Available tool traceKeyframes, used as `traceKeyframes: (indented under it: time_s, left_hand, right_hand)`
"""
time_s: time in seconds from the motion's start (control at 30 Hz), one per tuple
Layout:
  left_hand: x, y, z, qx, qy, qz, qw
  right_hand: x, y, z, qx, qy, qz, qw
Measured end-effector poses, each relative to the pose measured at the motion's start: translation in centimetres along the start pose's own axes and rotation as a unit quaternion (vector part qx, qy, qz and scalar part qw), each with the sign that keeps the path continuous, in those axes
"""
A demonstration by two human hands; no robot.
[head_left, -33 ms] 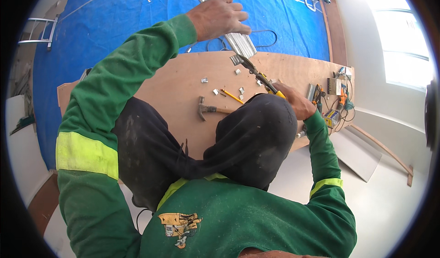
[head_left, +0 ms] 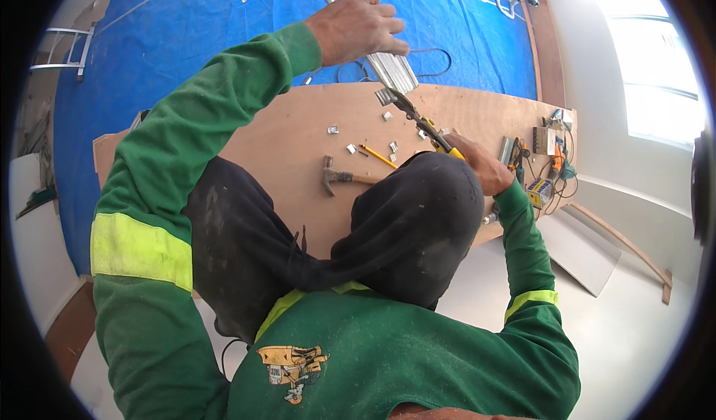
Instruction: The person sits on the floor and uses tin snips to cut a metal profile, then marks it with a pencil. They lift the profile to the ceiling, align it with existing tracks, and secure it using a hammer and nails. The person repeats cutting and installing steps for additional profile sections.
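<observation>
My left hand (head_left: 356, 25) grips a long silver metal channel (head_left: 391, 70) that slants down from the top of the view. My right hand (head_left: 483, 165) is closed on tin snips (head_left: 451, 148) with yellow handles, whose jaws are at the channel's lower end, by a small piece of metal (head_left: 384, 96). Several small cut metal bits (head_left: 333, 129) lie on the plywood board (head_left: 268, 114), along with a yellow pencil (head_left: 379, 156) and a claw hammer (head_left: 350, 176) between my knees.
A blue tarp (head_left: 171, 32) lies beyond the board, with a metal ladder (head_left: 71, 51) at left. At the board's right end are tools and cords (head_left: 556, 166). A white wall with a window (head_left: 649, 55), a pale panel (head_left: 578, 245) and a wooden strip (head_left: 623, 237) are at right.
</observation>
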State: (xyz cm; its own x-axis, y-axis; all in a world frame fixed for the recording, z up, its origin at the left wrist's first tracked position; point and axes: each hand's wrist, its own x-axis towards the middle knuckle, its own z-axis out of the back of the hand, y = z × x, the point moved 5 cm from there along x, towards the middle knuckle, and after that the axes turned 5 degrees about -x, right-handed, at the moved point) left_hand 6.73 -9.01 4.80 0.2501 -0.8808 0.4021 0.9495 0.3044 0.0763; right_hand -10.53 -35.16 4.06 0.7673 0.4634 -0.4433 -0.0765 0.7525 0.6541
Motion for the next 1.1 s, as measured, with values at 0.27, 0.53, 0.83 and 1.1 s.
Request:
traceKeyframes:
  time_s: [0.27,0.53,0.83,1.1]
  left_hand:
    - [0.4,-0.2,0.0,0.025,-0.007,-0.042,0.999]
    - [1.0,1.0,-0.2,0.024,0.037,-0.015,0.999]
    - [3.5,-2.1,-1.2,-0.050,0.029,-0.060,0.997]
    - [4.6,-1.6,0.2,-0.003,-0.158,-0.004,0.987]
  right_hand:
    - [1.0,-1.3,-1.2,-0.060,-0.039,-0.032,0.997]
    - [0.1,-1.3,-1.0,-0.059,-0.075,0.029,0.995]
    - [5.2,1.8,2.0,0.360,-0.321,-0.027,0.876]
    - [9.1,-1.3,-0.2,0.575,-0.253,0.040,0.777]
